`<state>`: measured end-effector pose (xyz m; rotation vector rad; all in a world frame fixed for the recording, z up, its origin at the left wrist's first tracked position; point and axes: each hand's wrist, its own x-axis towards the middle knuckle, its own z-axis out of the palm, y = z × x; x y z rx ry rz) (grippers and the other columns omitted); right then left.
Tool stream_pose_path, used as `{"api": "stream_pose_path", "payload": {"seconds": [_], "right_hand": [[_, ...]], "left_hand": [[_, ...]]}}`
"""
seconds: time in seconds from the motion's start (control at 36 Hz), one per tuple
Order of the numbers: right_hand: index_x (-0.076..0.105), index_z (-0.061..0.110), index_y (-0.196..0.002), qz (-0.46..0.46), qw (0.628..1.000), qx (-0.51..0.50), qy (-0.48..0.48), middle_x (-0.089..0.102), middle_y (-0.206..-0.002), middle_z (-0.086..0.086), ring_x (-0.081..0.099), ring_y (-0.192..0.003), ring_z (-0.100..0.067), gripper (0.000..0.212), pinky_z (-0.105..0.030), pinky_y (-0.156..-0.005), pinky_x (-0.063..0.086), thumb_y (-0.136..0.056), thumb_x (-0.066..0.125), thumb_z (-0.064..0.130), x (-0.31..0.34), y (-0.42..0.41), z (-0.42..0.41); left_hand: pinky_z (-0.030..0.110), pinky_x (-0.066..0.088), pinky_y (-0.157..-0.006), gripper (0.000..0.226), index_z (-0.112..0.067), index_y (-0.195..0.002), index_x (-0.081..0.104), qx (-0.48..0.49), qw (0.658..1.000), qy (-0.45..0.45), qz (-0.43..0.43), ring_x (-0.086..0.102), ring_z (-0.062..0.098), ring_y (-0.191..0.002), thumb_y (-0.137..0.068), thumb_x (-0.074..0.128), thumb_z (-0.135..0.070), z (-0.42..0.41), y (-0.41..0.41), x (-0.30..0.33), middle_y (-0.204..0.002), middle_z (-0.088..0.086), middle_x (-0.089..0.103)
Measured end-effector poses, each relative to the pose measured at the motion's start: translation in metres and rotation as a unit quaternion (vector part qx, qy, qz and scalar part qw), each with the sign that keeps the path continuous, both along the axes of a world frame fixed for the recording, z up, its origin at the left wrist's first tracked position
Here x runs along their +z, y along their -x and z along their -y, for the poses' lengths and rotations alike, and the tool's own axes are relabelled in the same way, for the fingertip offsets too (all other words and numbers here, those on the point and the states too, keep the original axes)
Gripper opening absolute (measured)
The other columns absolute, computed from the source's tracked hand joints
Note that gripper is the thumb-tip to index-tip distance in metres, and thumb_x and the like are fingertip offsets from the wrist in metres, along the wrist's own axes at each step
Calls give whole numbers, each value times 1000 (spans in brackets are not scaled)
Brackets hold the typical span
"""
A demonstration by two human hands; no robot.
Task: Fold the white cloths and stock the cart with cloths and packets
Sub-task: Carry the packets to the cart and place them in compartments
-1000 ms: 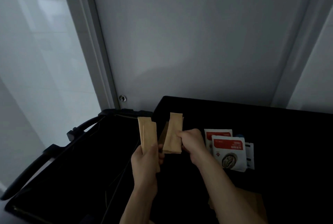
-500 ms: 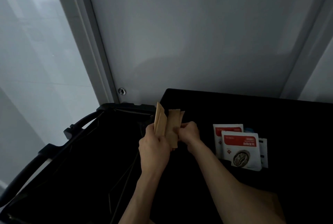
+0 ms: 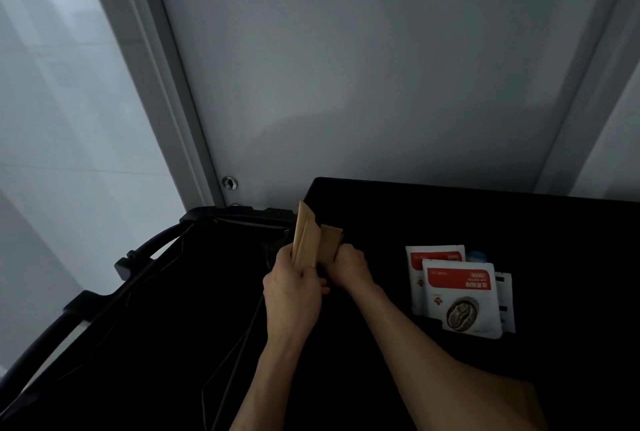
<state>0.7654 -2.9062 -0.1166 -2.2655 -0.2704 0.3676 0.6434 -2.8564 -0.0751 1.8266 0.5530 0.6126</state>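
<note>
Left hand [image 3: 291, 288]: curled round tan packets [image 3: 306, 243], held upright over the cart [image 3: 145, 257].
Right hand [image 3: 349, 266]: gripping the packets' right side.
Progress: packets judged gathered, not yet stocked; no cloths seen.
Count: tan packets, at least two; red pouches [image 3: 460, 295] on bench [image 3: 554, 240], two plus others behind.

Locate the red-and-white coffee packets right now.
Head view, right of centre: the red-and-white coffee packets lie overlapped on the black surface, right of the right hand.

Red band with white print across the front white packet [image 3: 462, 299], too small and blurred to read; coffee-bean picture beneath. No other legible text.
</note>
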Motion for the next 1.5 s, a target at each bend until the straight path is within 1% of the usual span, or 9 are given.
{"api": "stream_pose_path", "payload": {"seconds": [0.14, 0.36, 0.5, 0.67, 0.81, 0.94, 1.22, 1.36, 1.5], "right_hand": [[69, 8, -97, 24, 999, 20, 31, 69, -104, -14, 62, -81, -23, 19, -26, -61, 43, -97, 55, 22, 3, 6, 0], [60, 4, -118, 150, 988, -13, 46, 53, -120, -17, 61, -99, -35, 29, -35, -74, 49, -100, 49, 24, 20, 19, 7], [74, 10, -95, 95, 980, -49, -166, 72, -91, -6, 66, -79, -16, 27, -30, -65, 55, -98, 51, 24, 43, 18, 32], [71, 8, -84, -43, 894, -43, -443, 68, -68, -5, 56, -52, -12, 50, -22, -39, 37, -102, 45, 46, 79, 33, 73], [67, 15, -101, 115, 936, -44, -330, 68, -81, -6, 56, -61, -22, 12, -24, -41, 40, -97, 60, 24, 88, 58, 110], [55, 19, -133, 143, 937, -98, -304, 71, -106, -4, 63, -69, -2, 38, -11, -49, 44, -96, 64, 23, 85, 80, 144], [62, 17, -118, 153, 922, -167, -315, 74, -89, -1, 67, -62, -15, 29, -21, -39, 42, -94, 65, 33, 79, 128, 221], [68, 14, -111, 156, 910, -149, -353, 72, -77, 11, 64, -60, 0, 24, -13, -40, 39, -100, 57, 32, 82, 153, 257], [58, 20, -129, 148, 914, -104, -362, 74, -95, 7, 64, -61, -4, 31, -20, -37, 39, -98, 58, 15, 82, 174, 314]], "left_hand": [[17, 50, -48, 32, -18, -117, 59, -23, 999, 43, 9, 67, 16, -51, -91, 47, -4, 2, 3, 2, -64, 8, 71], [27, 51, -51, 29, -18, -105, 65, -50, 988, 139, 36, 64, 21, -54, -88, 43, -9, 1, 5, 2, -63, 12, 70], [35, 50, -55, 28, -10, -112, 64, -85, 963, 245, 73, 65, 26, -62, -91, 46, -6, 0, 7, 4, -70, 15, 70], [29, 58, -62, 25, -8, -115, 65, -182, 931, 298, 107, 74, 28, -79, -93, 55, 0, 17, 15, 15, -91, 15, 76], [32, 60, -70, 23, -9, -120, 64, -285, 914, 275, 92, 75, 30, -85, -97, 60, -7, 34, 25, 18, -95, 15, 76], [29, 60, -74, 24, -20, -119, 65, -363, 909, 197, 45, 75, 19, -91, -97, 62, -13, 55, 28, 16, -99, 3, 77], [16, 55, -69, 16, -21, -108, 75, -420, 898, 131, 21, 74, 11, -90, -95, 66, -17, 117, 57, 19, -97, -3, 78], [17, 54, -66, 17, -19, -108, 72, -395, 908, 132, 53, 74, 13, -86, -92, 70, -14, 162, 80, 25, -95, 0, 77], [29, 60, -69, 33, -20, -122, 65, -365, 925, 88, 53, 74, 18, -80, -90, 72, -16, 215, 105, 33, -87, 4, 76]]}}
